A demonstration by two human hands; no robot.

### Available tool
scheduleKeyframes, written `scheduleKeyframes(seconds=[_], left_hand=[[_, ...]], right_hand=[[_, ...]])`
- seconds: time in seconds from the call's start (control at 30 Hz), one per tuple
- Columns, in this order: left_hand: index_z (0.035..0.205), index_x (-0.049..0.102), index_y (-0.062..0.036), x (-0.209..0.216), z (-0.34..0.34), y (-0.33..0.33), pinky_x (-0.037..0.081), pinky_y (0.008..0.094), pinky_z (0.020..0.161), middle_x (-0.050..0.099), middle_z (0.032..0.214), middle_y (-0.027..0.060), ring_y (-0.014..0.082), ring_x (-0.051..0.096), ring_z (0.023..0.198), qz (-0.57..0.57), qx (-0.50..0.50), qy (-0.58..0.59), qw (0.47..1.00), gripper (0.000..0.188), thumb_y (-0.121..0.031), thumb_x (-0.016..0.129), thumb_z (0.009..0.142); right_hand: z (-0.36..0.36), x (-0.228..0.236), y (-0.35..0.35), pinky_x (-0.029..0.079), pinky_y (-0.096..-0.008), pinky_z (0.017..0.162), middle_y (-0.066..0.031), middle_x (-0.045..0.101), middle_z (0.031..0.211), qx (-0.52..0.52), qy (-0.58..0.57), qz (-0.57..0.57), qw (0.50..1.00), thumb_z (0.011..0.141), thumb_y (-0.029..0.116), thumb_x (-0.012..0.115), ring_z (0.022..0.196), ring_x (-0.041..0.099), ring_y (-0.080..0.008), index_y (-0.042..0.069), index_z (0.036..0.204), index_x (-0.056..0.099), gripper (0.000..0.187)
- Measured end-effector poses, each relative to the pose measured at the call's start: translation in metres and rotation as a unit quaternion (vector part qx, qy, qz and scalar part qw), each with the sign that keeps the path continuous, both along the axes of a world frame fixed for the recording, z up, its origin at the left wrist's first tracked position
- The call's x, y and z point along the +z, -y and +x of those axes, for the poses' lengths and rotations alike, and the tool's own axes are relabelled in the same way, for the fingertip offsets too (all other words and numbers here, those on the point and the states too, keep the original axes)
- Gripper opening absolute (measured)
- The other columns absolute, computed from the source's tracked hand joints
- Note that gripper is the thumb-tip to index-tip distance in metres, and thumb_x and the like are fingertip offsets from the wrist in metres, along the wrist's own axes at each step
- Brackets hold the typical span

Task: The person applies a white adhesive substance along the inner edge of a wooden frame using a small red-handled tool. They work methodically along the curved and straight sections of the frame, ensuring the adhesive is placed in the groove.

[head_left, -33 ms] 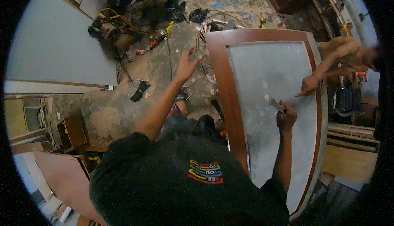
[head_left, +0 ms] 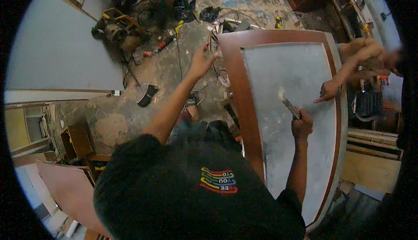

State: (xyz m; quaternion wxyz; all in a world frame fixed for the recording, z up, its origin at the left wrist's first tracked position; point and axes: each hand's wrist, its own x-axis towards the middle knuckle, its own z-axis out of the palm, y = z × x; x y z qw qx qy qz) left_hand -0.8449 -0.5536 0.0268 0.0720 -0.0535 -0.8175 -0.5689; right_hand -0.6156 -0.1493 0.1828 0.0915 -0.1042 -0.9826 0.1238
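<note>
A large grey panel (head_left: pixel 283 65) in a curved reddish-brown wooden frame (head_left: pixel 237 79) lies flat in front of me. My right hand (head_left: pixel 301 124) grips a scraper (head_left: pixel 288 103) whose blade tip rests on the grey surface near a pale patch. My left hand (head_left: pixel 201 61) is stretched out with fingers spread, just left of the frame's far corner, holding nothing. From the right, another person's hand (head_left: pixel 328 91) points a finger at the panel's right edge.
Rough concrete floor strewn with cables and tools. A small engine-like machine (head_left: pixel 115 28) stands far left, a dark brush (head_left: pixel 146 94) lies nearer. A big grey board (head_left: pixel 52 52) sits left, a wooden box (head_left: pixel 76 142) and a brown board (head_left: pixel 65 187) lower left.
</note>
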Motion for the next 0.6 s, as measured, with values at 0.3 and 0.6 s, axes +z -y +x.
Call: scheduleKeyframes(seconds=[0.3, 0.6], left_hand=[[0.129, 0.065, -0.0043, -0.023, -0.128, -0.032, 0.051, 0.0431, 0.099, 0.066, 0.124, 0.0198, 0.0358, 0.065, 0.116, -0.045, -0.168, -0.074, 0.982, 0.056, -0.02, 0.083, 0.079], [0.137, 0.061, -0.0031, -0.024, -0.141, -0.038, 0.047, 0.0413, 0.107, 0.064, 0.134, 0.0163, 0.0302, 0.06, 0.124, -0.028, -0.211, 0.041, 0.976, 0.052, -0.014, 0.078, 0.089]], right_hand=[[-0.015, -0.009, 0.136, 0.049, -0.0393, 0.066, -0.0108, 0.063, 0.07, -0.169, 0.167, -0.375, 0.896, 0.094, 0.036, 0.074, 0.069, 0.061, -0.0157, 0.0, 0.088, 0.071, 0.037], [-0.056, -0.018, 0.165, 0.053, -0.0405, 0.079, -0.0137, 0.072, 0.092, -0.198, 0.211, -0.557, 0.778, 0.096, 0.052, 0.068, 0.088, 0.067, -0.0238, -0.002, 0.109, 0.07, 0.055]])
